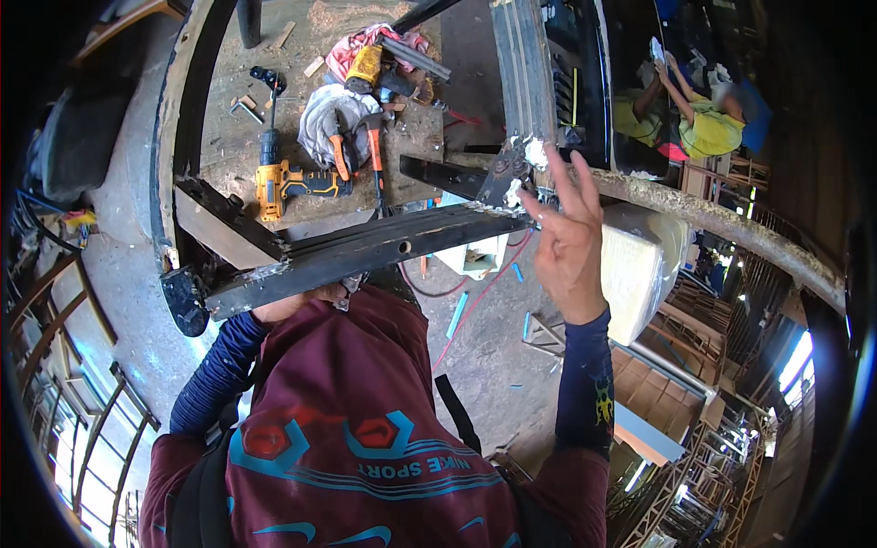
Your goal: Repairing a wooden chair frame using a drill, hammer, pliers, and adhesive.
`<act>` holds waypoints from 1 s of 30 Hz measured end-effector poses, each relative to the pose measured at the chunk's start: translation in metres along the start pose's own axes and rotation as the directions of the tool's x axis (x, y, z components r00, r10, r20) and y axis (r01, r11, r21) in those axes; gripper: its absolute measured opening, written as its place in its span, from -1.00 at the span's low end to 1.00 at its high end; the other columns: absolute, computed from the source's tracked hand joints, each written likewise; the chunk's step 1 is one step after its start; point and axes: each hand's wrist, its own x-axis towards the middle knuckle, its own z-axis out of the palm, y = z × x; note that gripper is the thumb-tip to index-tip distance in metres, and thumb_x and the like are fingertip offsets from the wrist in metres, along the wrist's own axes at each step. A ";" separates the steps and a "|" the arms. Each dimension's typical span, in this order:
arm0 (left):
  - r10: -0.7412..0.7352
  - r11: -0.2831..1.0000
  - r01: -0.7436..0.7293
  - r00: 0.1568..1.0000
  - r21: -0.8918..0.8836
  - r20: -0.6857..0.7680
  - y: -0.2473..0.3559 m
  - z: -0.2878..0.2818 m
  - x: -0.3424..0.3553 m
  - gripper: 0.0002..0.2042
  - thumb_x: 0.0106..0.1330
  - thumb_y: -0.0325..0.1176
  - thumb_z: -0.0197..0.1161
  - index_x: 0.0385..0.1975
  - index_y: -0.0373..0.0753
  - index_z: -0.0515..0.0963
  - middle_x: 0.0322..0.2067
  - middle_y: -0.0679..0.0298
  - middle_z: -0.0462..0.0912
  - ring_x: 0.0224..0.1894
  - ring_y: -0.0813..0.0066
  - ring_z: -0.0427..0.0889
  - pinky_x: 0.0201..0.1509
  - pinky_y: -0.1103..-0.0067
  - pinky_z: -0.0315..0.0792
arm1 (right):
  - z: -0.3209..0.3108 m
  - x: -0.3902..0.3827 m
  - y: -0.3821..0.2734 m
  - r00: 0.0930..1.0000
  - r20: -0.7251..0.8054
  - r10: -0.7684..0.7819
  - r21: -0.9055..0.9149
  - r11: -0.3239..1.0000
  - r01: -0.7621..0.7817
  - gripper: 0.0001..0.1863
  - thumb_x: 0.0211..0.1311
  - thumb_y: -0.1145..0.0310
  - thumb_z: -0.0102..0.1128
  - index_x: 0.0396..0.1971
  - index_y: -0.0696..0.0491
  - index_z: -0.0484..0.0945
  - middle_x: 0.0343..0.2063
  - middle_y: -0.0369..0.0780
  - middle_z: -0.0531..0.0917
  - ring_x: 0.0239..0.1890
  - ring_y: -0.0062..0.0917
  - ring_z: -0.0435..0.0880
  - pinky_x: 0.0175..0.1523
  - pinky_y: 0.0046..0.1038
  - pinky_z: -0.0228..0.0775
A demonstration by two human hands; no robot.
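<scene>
A dark wooden frame stands before me, its black lower rail (365,254) crossing above my lap. At the rail's right end, lumps of white putty-like paste (536,153) stick to a dark corner joint (507,173). My right hand (566,247) is raised beside this joint, fingers stretched and apart, with the fingertips close to the paste. Below the rail's left half, my left hand (290,308) shows only in part; the rail hides most of its fingers. Next to it is a small greyish-white thing (350,290) I cannot make out.
On a sawdust-strewn wooden board (242,169) lie a yellow cordless drill (283,181), orange-handled pliers (340,155), rags (320,119) and another yellow tool (365,66). A wrapped pale block (630,265) stands at right. A red hose (466,315) crosses the floor. A person in yellow (711,128) works beyond.
</scene>
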 end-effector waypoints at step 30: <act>-0.090 0.956 0.147 0.970 -0.254 0.224 0.007 0.084 0.079 -0.71 0.31 -0.52 0.33 0.03 -0.34 0.60 -0.11 0.22 0.71 -0.09 0.50 0.65 0.05 0.60 0.48 | 0.004 -0.075 -0.057 0.982 -0.162 0.100 0.383 0.923 -0.031 -0.46 -0.12 0.74 -0.16 -0.15 0.17 0.72 0.29 0.01 0.44 0.49 -0.08 0.15 0.52 -0.11 -0.09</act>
